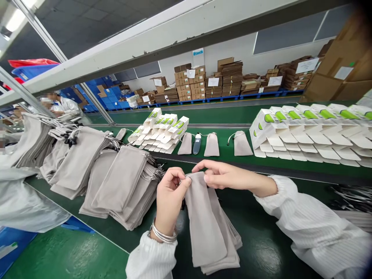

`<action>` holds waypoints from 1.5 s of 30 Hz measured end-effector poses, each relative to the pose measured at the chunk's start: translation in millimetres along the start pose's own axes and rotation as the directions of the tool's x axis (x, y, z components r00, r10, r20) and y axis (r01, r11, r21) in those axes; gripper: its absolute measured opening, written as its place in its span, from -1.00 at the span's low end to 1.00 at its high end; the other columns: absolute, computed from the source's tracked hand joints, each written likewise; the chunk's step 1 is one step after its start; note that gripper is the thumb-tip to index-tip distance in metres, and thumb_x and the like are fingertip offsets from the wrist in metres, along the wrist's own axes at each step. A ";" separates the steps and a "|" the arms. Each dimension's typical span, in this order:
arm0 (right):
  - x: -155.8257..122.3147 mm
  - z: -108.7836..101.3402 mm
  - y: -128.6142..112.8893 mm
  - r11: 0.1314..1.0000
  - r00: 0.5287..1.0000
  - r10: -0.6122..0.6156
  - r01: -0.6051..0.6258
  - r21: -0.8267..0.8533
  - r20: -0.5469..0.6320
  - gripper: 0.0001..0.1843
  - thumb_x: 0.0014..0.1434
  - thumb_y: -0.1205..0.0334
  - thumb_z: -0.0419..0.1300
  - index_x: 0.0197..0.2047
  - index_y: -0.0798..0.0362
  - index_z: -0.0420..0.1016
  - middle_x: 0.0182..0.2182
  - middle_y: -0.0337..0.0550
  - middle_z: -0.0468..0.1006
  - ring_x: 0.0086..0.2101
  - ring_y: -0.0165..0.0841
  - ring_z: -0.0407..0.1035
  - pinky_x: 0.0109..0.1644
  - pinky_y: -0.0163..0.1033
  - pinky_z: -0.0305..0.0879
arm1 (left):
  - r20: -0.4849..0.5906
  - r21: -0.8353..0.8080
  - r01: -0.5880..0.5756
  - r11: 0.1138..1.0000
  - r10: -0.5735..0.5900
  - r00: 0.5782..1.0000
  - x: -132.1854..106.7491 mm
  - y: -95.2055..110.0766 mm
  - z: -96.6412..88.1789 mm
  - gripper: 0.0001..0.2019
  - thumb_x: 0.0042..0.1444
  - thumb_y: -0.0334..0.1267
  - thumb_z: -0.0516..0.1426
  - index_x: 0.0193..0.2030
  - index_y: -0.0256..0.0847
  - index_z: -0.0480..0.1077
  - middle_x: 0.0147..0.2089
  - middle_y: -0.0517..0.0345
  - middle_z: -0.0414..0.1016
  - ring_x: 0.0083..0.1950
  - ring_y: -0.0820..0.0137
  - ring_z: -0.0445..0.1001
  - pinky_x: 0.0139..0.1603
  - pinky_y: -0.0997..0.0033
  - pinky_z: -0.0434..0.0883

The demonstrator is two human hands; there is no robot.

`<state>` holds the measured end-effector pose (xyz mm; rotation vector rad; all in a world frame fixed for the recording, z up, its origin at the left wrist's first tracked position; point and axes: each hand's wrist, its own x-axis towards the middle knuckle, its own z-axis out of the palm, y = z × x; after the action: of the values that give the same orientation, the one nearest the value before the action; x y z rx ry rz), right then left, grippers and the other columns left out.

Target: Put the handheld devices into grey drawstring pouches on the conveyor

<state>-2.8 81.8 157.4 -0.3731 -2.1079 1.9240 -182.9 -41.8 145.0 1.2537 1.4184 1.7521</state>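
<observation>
Pinching the top corner of a taupe drawstring pouch [205, 224], my left hand [171, 199] clamps it between thumb and fingers. My right hand [229, 175] reaches its other edge, though I cannot tell whether it grips. The pouch lies on a stack of pouches [223, 260] on the green workbench [261, 240], right of a larger pile of pouches [122, 186].

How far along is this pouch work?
Done-looking: three taupe cloth drawstring pouches lie spaced on the green belt. In hand: the left hand and right hand pinch another taupe pouch's top. Still left: a large pile of taupe pouches, and rows of white boxes.
</observation>
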 end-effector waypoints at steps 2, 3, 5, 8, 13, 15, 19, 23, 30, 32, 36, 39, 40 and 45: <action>-9.0 -5.0 -8.5 0.981 0.996 -0.030 0.046 0.191 -0.090 -0.65 0.22 -0.02 0.26 -0.07 0.02 0.35 -0.58 -0.43 0.07 -0.62 -0.54 -0.11 -0.60 -0.41 -0.20 | -0.042 -0.131 0.107 0.986 -0.113 0.993 6.7 3.2 -9.7 -0.77 0.01 -0.28 0.32 -0.35 -0.21 0.32 -0.28 0.23 0.27 -0.48 0.60 0.15 -0.53 0.60 0.15; -14.6 -7.5 -13.9 0.957 0.982 -0.054 0.102 0.271 -0.179 -0.70 0.22 0.02 0.27 -0.14 0.00 0.32 -0.59 -0.45 -0.01 -0.62 -0.54 -0.18 -0.60 -0.41 -0.24 | -0.079 -0.195 0.125 0.973 -0.143 0.987 9.9 5.2 -14.8 -0.74 0.00 -0.25 0.33 -0.33 -0.19 0.31 -0.30 0.26 0.25 -0.53 0.63 0.08 -0.58 0.62 0.07; -25.8 -11.8 -25.7 0.902 0.929 -0.089 0.228 0.368 -0.359 -0.78 0.24 0.09 0.24 -0.21 -0.02 0.28 -0.59 -0.45 -0.11 -0.62 -0.53 -0.27 -0.60 -0.39 -0.26 | -0.135 -0.260 0.104 0.960 -0.143 0.980 14.0 8.1 -22.2 -0.73 0.01 -0.21 0.33 -0.26 -0.16 0.31 -0.32 0.29 0.22 -0.56 0.66 0.01 -0.62 0.64 -0.01; -36.4 -17.0 -40.3 0.850 0.806 -0.136 0.394 0.350 -0.576 -0.87 0.26 0.16 0.20 -0.19 -0.05 0.31 -0.57 -0.43 -0.14 -0.62 -0.50 -0.30 -0.58 -0.36 0.02 | -0.049 -0.097 0.045 0.994 -0.050 0.998 10.6 4.0 -21.8 -0.72 0.07 -0.26 0.28 -0.09 -0.13 0.35 -0.23 0.22 0.28 -0.48 0.61 0.16 -0.54 0.62 0.16; -17.5 -41.0 -37.0 0.793 0.331 -0.485 0.558 -0.246 -0.810 -0.88 0.28 0.27 0.14 -0.14 -0.10 0.26 -0.56 -0.41 0.07 -0.61 -0.46 -0.03 -0.27 -0.21 0.34 | 0.212 0.449 -0.238 0.861 0.157 0.965 -9.1 -25.3 -11.8 -0.79 0.14 -0.44 0.17 -0.09 -0.14 0.42 -0.15 0.13 0.36 -0.23 0.42 0.34 -0.18 0.39 0.35; 4.1 -57.8 -24.0 0.780 0.278 -0.599 0.414 -0.469 -0.751 -0.80 0.28 0.27 0.10 -0.04 -0.11 0.22 -0.47 -0.34 0.28 -0.55 -0.43 0.17 -0.28 -0.21 0.32 | 0.293 0.568 -0.355 0.742 0.220 0.930 -13.5 -37.0 -11.6 -0.83 0.17 -0.47 0.14 -0.14 -0.16 0.42 -0.13 0.11 0.39 -0.13 0.34 0.37 -0.10 0.31 0.34; 58.8 -91.6 17.8 0.747 0.558 -0.448 -0.197 -0.635 -0.699 -0.46 0.31 0.26 0.03 0.30 -0.10 -0.03 0.09 -0.02 0.36 -0.31 -0.34 0.40 -0.16 -0.18 0.33 | 0.359 0.725 -0.486 0.487 0.335 0.871 -14.5 -48.6 -12.2 -0.89 0.21 -0.46 0.15 -0.19 -0.17 0.41 -0.18 0.11 0.43 -0.11 0.27 0.37 -0.08 0.21 0.29; 105.5 -109.7 63.3 0.574 0.641 -0.019 -0.621 -0.534 -0.767 -0.43 0.27 0.17 0.13 0.28 0.12 0.09 0.13 0.21 0.36 0.00 -0.03 0.37 0.00 -0.08 0.27 | 0.407 0.745 -0.564 0.357 0.427 0.808 -12.7 -48.1 -9.2 -0.88 0.25 -0.47 0.12 -0.30 -0.20 0.38 -0.26 0.13 0.40 -0.17 0.30 0.35 -0.08 0.21 0.27; 120.7 -123.7 97.2 0.625 0.538 0.196 -0.713 -0.319 -0.820 -0.38 0.07 0.14 0.31 0.12 0.27 0.28 -0.01 0.28 0.48 -0.02 0.03 0.41 -0.06 -0.10 0.29 | 0.549 0.683 -0.674 0.282 0.409 0.728 -8.2 -39.7 -9.1 -0.77 0.26 -0.57 0.03 -0.37 -0.21 0.27 -0.27 0.17 0.44 -0.11 0.33 0.38 0.11 0.13 0.23; 110.3 -127.3 94.2 0.671 0.530 0.199 -0.687 -0.279 -0.824 -0.49 0.07 0.16 0.29 0.03 0.24 0.34 -0.08 0.22 0.51 -0.08 -0.02 0.43 -0.12 -0.15 0.30 | 0.551 0.655 -0.670 0.350 0.385 0.740 -8.5 -33.1 -11.1 -0.78 0.28 -0.56 0.02 -0.34 -0.19 0.27 -0.23 0.20 0.47 -0.05 0.33 0.40 0.18 0.11 0.19; 79.4 -113.4 72.8 0.804 0.545 0.073 -0.528 -0.275 -0.835 -0.60 0.32 0.06 0.00 0.12 0.13 0.23 -0.03 0.11 0.48 -0.13 -0.19 0.43 -0.23 -0.25 0.33 | 0.511 0.561 -0.584 0.587 0.309 0.802 -9.6 -18.7 -14.2 -0.79 0.29 -0.53 0.01 -0.31 -0.16 0.26 -0.24 0.28 0.50 -0.13 0.41 0.44 0.23 0.10 0.13; 51.3 -78.3 46.2 0.949 0.612 -0.104 -0.174 -0.261 -0.784 -0.49 0.34 -0.06 -0.03 0.23 0.00 0.02 -0.03 0.00 0.45 -0.26 -0.29 0.41 -0.41 -0.30 0.30 | 0.448 0.461 -0.462 0.757 0.251 0.858 -8.4 -11.6 -11.7 -0.85 0.29 -0.46 0.05 -0.28 -0.15 0.28 -0.26 0.23 0.46 -0.22 0.40 0.41 0.00 0.25 0.28; 42.0 -64.0 37.0 0.973 0.639 -0.170 -0.013 -0.232 -0.750 -0.44 0.30 -0.09 0.05 0.24 -0.05 -0.01 -0.06 -0.04 0.44 -0.31 -0.31 0.39 -0.46 -0.32 0.28 | 0.428 0.419 -0.422 0.804 0.235 0.873 -7.7 -9.6 -9.5 -0.86 0.29 -0.44 0.06 -0.29 -0.15 0.28 -0.27 0.20 0.43 -0.22 0.39 0.40 -0.09 0.30 0.30; 9.5 -8.1 8.2 0.962 0.836 -0.272 0.237 -0.134 -0.476 -0.37 0.21 -0.19 0.21 0.19 -0.06 0.15 -0.31 -0.19 0.39 -0.52 -0.42 0.24 -0.59 -0.35 0.13 | 0.332 0.269 -0.330 0.905 0.235 0.914 -6.9 1.4 7.3 -0.88 0.28 -0.38 0.10 -0.31 -0.17 0.31 -0.21 0.13 0.35 -0.17 0.37 0.36 -0.15 0.36 0.30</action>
<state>-8.6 93.5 150.1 -0.5047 -1.7821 1.4191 -173.3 -45.0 144.1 1.8957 1.4337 1.4627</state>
